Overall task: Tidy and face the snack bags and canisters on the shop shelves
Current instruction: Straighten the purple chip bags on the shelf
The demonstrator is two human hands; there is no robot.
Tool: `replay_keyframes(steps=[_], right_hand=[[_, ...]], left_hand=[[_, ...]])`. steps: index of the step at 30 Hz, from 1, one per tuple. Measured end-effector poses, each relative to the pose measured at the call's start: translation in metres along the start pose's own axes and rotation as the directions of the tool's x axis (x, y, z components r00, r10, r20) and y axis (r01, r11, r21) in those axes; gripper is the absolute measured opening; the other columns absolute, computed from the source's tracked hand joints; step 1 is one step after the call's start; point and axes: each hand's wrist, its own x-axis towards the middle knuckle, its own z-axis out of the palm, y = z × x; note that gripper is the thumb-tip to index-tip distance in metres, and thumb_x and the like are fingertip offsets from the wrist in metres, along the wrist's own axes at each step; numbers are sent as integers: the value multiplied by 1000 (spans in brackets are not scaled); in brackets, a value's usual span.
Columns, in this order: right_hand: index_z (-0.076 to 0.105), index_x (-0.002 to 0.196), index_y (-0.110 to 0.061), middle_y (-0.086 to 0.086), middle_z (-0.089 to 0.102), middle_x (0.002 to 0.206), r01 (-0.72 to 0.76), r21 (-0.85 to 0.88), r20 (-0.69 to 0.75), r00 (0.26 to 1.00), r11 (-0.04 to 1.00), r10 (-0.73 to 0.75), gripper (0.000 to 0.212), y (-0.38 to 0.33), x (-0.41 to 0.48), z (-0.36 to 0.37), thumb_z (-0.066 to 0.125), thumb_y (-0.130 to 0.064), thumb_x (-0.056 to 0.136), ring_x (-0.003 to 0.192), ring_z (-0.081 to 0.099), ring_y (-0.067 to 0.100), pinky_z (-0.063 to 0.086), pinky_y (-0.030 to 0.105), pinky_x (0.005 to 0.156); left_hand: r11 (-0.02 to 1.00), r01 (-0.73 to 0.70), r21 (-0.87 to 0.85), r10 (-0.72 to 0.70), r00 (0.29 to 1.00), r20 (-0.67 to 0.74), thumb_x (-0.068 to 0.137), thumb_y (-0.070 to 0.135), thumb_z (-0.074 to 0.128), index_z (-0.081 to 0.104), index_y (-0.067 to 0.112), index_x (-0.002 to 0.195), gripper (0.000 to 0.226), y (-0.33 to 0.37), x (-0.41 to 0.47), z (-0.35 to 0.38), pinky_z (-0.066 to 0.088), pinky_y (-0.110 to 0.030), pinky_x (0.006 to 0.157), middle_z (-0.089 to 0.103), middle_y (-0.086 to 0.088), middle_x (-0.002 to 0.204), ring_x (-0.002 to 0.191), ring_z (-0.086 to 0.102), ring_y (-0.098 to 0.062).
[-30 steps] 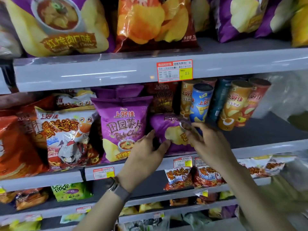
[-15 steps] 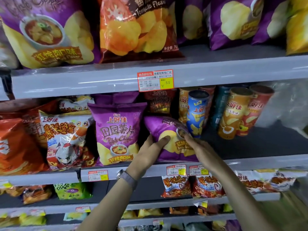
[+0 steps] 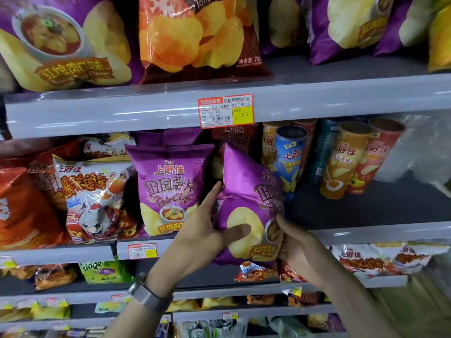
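Left hand (image 3: 202, 230) clamps tilted purple bag (image 3: 246, 198) thumb-on-front, right hand (image 3: 297, 250) pinches its right edge: stand it upright, label out, just right of twin bag (image 3: 170, 189).

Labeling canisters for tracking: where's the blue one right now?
Head view, right of centre on the middle shelf: the blue canister sits just behind the held purple bag, with a dark teal canister to its right.

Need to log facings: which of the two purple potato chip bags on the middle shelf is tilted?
The right-hand purple bag, gripped by the left hand and right hand, leans sideways; the other purple bag stands upright.
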Motion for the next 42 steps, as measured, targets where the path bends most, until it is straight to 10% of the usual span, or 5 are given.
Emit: replay_keyframes(steps=[5, 17, 28, 36, 42], right_hand=[[76, 123, -9, 22, 67, 134, -3, 189, 54, 998, 982, -8, 79, 9, -7, 8, 103, -34, 54, 123, 66, 38, 53, 50, 106], [67, 126, -7, 18, 76, 117, 388, -85, -142, 907, 918, -397, 99, -16, -70, 35, 104, -48, 43, 105, 75, 33, 62, 35, 80], [70, 115, -8, 8, 79, 79, 604, -339, -235, 688, 721, -687, 75, -120, -142, 35, 95, -46, 55, 68, 77, 21, 62, 30, 65], [73, 120, -25, 7, 80, 107, 612, -400, -194, 671, 682, -716, 45, -232, -142, 48, 75, -50, 82, 98, 78, 30, 61, 50, 89], [72, 121, -27, -1, 81, 105, 610, -529, -78, 656, 589, -750, 54, -295, -104, 61, 77, -63, 82, 97, 78, 23, 60, 48, 94]], left_hand=[[992, -35, -118, 56, 982, 179, 79, 10, 88, 22, 25, 167, 111, -3, -10, -14, 52, -43, 112, 57, 6, 155, 138, 59, -14], [957, -182, -227, 193, 981, 29, 89, 36, 83, 69, 20, 124, 41, 45, -21, 22, 59, -47, 99, 81, 2, 113, 107, 77, -21], [849, -492, -194, 505, 863, 20, 91, 54, 72, 70, 22, 120, 43, 149, -14, 57, 58, -54, 99, 80, 7, 114, 109, 76, -17], [769, -603, -210, 604, 794, -67, 85, 75, 67, 49, 36, 152, 80, 234, 13, 45, 48, -52, 111, 73, 9, 131, 123, 70, -18], [804, -573, -160, 567, 819, -85, 97, 50, 70, 66, 33, 127, 35, 274, 35, 32, 60, -51, 97, 81, 4, 113, 101, 79, -21]])
